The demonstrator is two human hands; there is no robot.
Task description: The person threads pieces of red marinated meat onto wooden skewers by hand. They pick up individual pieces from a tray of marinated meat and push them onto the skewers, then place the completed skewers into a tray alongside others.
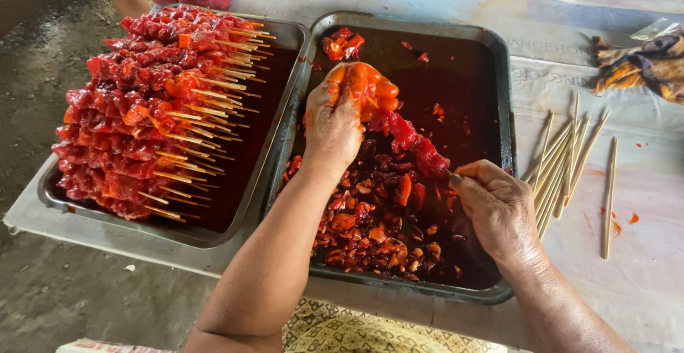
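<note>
Skewer of red marinated meat: we grip its end in our right hand fingers while our left hand fingers close around meat pieces above the tray.

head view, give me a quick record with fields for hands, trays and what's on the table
left hand: left hand grips the meat end of a skewer being loaded, fingers coated in red marinade
right hand: right hand pinches the stick end of that skewer
right tray: metal tray under both hands, holding loose marinated meat pieces in dark sauce
left tray: second tray with a tall stack of finished skewers
table: bare wooden sticks right of the trays, a stained rag beyond them
</note>
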